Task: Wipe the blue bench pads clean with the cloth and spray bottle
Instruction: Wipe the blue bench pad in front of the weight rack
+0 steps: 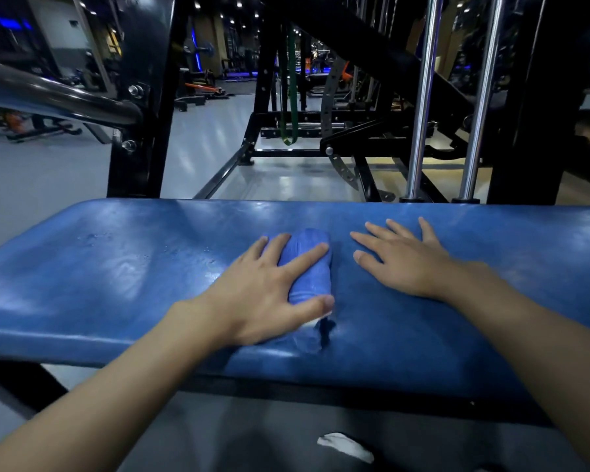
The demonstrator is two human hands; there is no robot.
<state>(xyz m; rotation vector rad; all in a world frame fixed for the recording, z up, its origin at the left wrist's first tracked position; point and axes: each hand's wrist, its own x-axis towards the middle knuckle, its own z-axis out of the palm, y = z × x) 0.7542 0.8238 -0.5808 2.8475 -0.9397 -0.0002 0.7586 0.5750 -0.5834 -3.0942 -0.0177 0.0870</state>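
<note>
1. Head view, centre of the frame: the left hand [266, 294] presses a rolled blue cloth [309, 267] onto the blue bench pad [116, 267], fingers spread straight over the roll and thumb along its near side
2. Right of centre, the right hand [406, 264] lies flat on the pad, fingers spread, holding nothing; it looks like a brace
3. Left of the cloth, droplets [171, 250] sit on the pad, so that stretch seems sprayed but not yet wiped
4. No spray bottle is in view, and only this pad shows; I judge the wiping under way, with the wet left stretch and any other pads to do
</note>
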